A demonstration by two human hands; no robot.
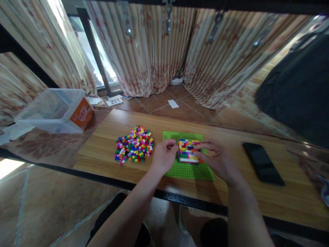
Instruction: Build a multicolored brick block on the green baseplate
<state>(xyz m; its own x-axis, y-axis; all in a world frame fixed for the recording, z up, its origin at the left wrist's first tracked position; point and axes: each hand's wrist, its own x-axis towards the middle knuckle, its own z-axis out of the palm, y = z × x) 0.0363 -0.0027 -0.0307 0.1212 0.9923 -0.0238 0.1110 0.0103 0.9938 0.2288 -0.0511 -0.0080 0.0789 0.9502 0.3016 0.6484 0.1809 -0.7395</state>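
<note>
A green baseplate [187, 169] lies on the wooden table [102, 151]. On it stands a square block of many-coloured small bricks [187, 151]. My left hand [163, 156] rests against the block's left side with its fingers curled in a pinch; what they hold, if anything, is hidden. My right hand [217, 157] curls round the block's right side, its fingertips touching the top edge. A loose pile of small coloured bricks [134, 144] lies just left of the baseplate.
A black phone [263, 163] lies on the table to the right. A clear plastic tub [51, 109] with an orange label stands at the far left. Curtains hang behind, papers lie on the tiled floor. My legs show under the table's front edge.
</note>
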